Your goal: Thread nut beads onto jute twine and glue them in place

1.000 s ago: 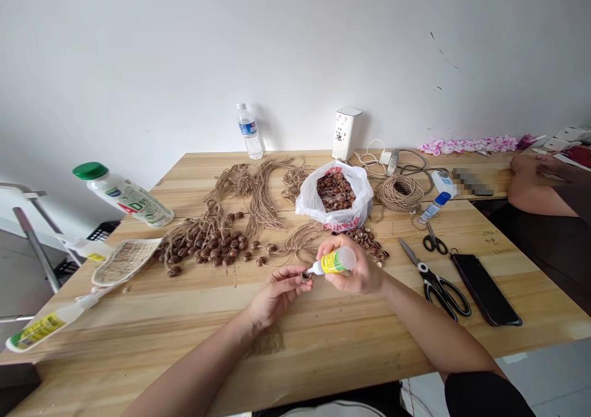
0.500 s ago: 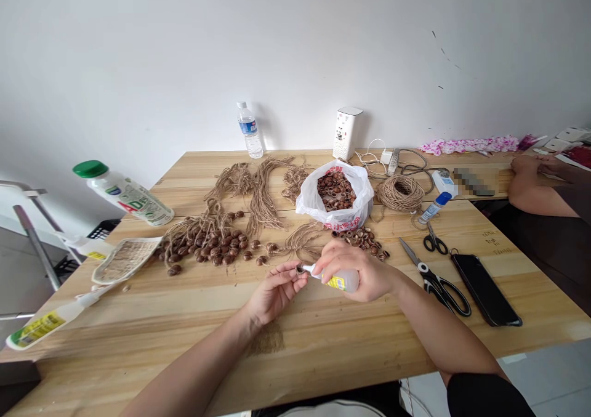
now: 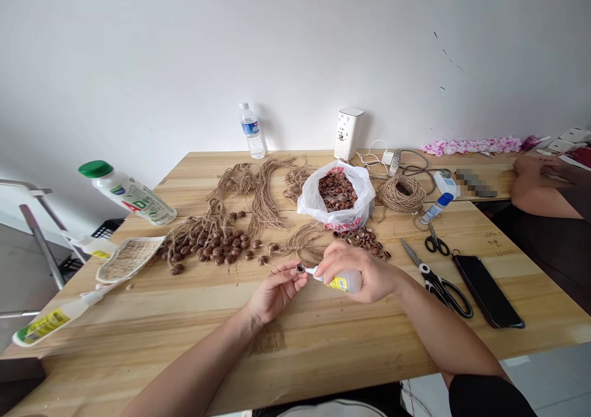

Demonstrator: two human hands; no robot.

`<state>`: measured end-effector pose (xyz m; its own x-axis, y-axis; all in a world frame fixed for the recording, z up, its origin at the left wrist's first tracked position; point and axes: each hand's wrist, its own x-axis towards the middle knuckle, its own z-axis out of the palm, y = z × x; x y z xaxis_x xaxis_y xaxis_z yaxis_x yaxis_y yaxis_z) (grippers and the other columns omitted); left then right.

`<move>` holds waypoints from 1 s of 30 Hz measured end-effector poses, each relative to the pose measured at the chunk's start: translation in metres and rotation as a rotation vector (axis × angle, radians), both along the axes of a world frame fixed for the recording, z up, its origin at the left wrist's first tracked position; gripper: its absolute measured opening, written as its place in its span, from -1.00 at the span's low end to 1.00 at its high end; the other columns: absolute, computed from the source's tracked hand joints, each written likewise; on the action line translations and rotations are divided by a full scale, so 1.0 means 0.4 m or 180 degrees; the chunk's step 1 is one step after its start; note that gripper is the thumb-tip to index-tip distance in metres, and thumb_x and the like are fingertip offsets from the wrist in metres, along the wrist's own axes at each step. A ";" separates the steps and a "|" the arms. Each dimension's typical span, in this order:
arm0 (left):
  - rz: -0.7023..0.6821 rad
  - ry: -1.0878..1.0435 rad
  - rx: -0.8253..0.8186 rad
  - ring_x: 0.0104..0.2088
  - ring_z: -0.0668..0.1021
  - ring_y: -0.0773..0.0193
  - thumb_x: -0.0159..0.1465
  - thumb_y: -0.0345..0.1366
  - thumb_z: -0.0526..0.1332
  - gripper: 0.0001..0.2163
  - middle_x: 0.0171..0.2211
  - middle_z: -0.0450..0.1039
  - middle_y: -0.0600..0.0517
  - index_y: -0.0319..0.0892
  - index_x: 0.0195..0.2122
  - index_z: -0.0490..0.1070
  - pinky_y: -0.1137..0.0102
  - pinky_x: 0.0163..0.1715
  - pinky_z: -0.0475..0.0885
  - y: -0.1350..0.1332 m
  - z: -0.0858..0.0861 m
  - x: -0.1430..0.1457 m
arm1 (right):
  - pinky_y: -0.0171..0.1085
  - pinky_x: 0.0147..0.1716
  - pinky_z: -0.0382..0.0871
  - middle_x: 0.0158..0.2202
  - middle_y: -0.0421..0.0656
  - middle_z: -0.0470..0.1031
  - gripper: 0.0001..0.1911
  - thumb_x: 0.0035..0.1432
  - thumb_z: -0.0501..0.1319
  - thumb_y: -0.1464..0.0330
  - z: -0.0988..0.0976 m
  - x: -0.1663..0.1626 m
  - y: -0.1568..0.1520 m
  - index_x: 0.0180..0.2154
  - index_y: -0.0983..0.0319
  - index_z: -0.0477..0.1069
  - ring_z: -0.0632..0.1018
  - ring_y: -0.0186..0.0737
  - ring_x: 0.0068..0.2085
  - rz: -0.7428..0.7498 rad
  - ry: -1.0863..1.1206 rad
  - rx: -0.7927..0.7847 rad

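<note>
Between the thumb and fingers of my left hand (image 3: 277, 289) is a small brown nut shell (image 3: 301, 268), its hollow side showing. My right hand (image 3: 357, 270) is wrapped round a white glue bottle (image 3: 347, 281) with a yellow label, tipped on its side. The bottle's narrow nozzle points left and meets the shell's opening; whether glue is coming out is too small to see. Just beyond my right hand lie loose shell halves (image 3: 364, 240). A plastic bag (image 3: 308, 202) full of shells stands behind them. To the left is a heap of corded nuts (image 3: 226, 249).
Twine bundles (image 3: 266, 198) and a twine ball (image 3: 402, 194) lie farther back. Large scissors (image 3: 438, 283), small scissors (image 3: 436, 243) and a phone (image 3: 488, 291) are on the right. Another glue bottle (image 3: 44, 326) lies left, near a woven tray (image 3: 159, 242). Another person's arm (image 3: 535, 189) rests far right.
The whole view has shifted slightly. Both hands keep nearly the same pose, with the bottle's nozzle still at the shell.
</note>
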<state>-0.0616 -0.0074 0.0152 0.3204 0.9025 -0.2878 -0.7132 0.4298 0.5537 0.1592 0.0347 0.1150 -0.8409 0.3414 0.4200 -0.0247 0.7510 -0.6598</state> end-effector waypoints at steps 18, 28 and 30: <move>-0.0014 0.0353 0.0373 -0.41 0.57 0.35 -0.05 -0.45 0.39 -0.80 -0.37 0.59 0.01 -0.20 -0.35 0.55 0.41 -0.24 0.43 -0.010 0.017 0.015 | -0.17 -0.13 0.33 -0.17 -0.05 0.49 -0.64 -0.05 0.34 0.36 0.001 -0.011 -0.009 -0.15 0.23 0.38 0.48 -0.17 -0.17 -0.0449 0.0161 -0.0702; -0.0029 0.0395 0.0399 -0.42 0.56 0.33 -0.05 -0.45 0.39 -0.80 -0.38 0.59 0.00 -0.22 -0.35 0.55 0.39 -0.24 0.41 -0.014 0.012 0.019 | -0.28 -0.30 0.37 -0.26 -0.08 0.51 -0.61 -0.10 0.40 0.28 -0.013 -0.019 -0.016 -0.20 0.27 0.43 0.51 -0.20 -0.28 -0.0988 0.0349 -0.1151; -0.0049 0.0408 0.0388 -0.42 0.56 0.32 -0.05 -0.45 0.39 -0.81 -0.39 0.59 -0.01 -0.22 -0.35 0.55 0.39 -0.24 0.41 -0.015 0.011 0.019 | -0.31 -0.36 0.37 -0.29 -0.09 0.50 -0.60 -0.13 0.40 0.24 -0.016 -0.023 -0.018 -0.23 0.28 0.44 0.50 -0.21 -0.32 -0.1076 0.0413 -0.1349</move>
